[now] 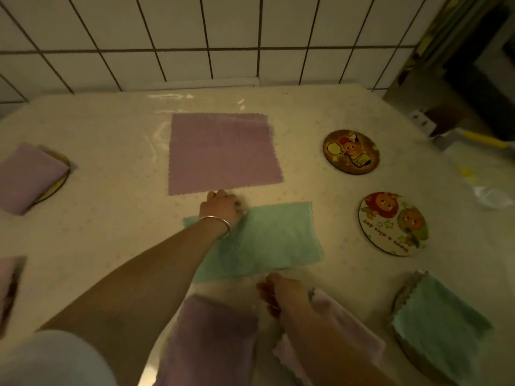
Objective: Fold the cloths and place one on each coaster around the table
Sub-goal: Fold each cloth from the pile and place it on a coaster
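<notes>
White tiled wall backed a pale, plastic-covered table [111,151] seen from above in dim, yellowish light. At the centre lay a green cloth [267,240], apparently folded once into a rectangle, its long axis running left to right across the person's front. The left hand [223,207] rested on the cloth's far left corner, fingers curled down on the fabric; whether they pinched it or only pressed could not be told. The right hand [276,293] sat just beside the cloth's near edge, close to its middle, fingers curled inward — no grip on the cloth was visible. Both hands were therefore at the cloth, the left on it and the right at its edge, so the next fold would likely bring one short end over toward the other. Just beyond the green cloth lay an unfolded purple cloth [223,151], flat and square. Two bare coasters sat to the right, well clear of the cloth: a dark cartoon coaster [351,151] farther away and a light cartoon coaster [393,224] nearer — open table lay between them and the cloth's right end. Other coasters already held cloths: a folded purple cloth [28,176] at far left and a folded green cloth [437,324] at near right. More purple cloth lay at the near edge, under the arms.
</notes>
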